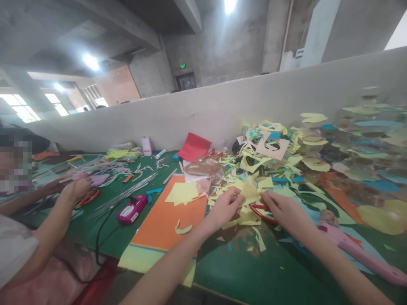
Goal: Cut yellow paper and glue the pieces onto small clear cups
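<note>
My left hand (224, 207) and my right hand (281, 209) meet over a heap of cut paper scraps (280, 165) on a green table (254, 271). Both pinch a yellow piece of paper (249, 190) between them, the left at its left edge, the right at its right edge. Red-handled scissors (260, 213) lie just under my right hand. An orange sheet (165, 218) with yellow cut-outs (182, 192) lies to the left of my left hand.
A pink glue gun (356, 250) lies under my right forearm. A magenta glue gun (132, 209) with a black cord sits further left. A co-worker's hands (74, 188) work at the left with red scissors (90, 197). A grey partition (222, 106) backs the table.
</note>
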`<state>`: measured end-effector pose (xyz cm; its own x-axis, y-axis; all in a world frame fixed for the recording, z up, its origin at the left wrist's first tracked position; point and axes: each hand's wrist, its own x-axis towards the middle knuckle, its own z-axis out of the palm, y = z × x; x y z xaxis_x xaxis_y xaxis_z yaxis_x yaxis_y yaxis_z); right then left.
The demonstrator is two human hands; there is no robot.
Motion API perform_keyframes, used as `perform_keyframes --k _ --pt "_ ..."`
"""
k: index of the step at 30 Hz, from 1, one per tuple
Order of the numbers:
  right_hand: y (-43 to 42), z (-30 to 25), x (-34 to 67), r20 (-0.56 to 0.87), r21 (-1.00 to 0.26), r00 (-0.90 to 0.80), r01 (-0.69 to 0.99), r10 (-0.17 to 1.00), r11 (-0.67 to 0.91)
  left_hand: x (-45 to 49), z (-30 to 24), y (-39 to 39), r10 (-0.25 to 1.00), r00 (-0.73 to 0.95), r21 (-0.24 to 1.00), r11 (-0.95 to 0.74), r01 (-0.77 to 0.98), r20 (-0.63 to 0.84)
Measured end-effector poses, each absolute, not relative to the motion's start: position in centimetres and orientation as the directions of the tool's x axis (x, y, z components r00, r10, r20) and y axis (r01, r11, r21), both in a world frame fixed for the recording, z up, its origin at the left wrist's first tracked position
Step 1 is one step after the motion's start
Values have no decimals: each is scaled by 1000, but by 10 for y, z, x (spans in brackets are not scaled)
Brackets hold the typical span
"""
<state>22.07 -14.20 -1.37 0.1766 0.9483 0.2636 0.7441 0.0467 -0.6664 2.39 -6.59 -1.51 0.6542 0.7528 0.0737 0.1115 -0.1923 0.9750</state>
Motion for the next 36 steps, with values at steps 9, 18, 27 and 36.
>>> perform_keyframes --k 9,18,27,36 --pt "-163 -18 248 368 -100 90 993 926 -57 26 -23 -50 856 492 946 -274 173 158" --pt "-121 -45 230 197 64 -52 997 979 40 22 -28 -39 885 415 934 -307 181 211" --pt "-121 -47 242 272 -41 -64 996 960 78 19 -7 -45 903 240 933 -356 -49 357" --pt "-130 -19 228 4 -551 254 808 967 -210 15 3 -50 908 101 910 -394 -128 407"
